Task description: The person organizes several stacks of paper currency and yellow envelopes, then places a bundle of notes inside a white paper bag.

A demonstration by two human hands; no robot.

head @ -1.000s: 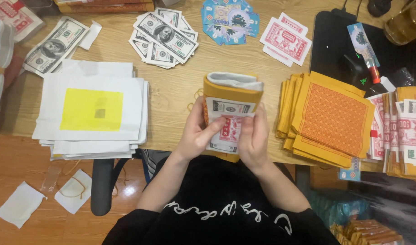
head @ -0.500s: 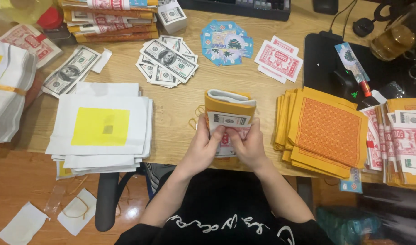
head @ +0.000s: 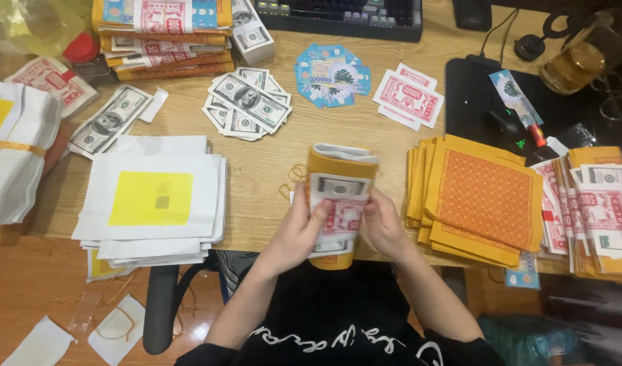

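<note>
From the head view, both the left hand and right hand have their grip clenched on an upright yellow-wrapped bundle of paper notes above the counter edge, seemingly squaring it, so steady even pressure comes next.

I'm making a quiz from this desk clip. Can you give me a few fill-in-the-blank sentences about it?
1. Both hands, left hand and right hand, hold one ____ of paper notes.
2. The white sheets carry a ____ square.
3. The orange patterned sheets lie to the person's ____.

Missing words: bundle; yellow; right
</note>
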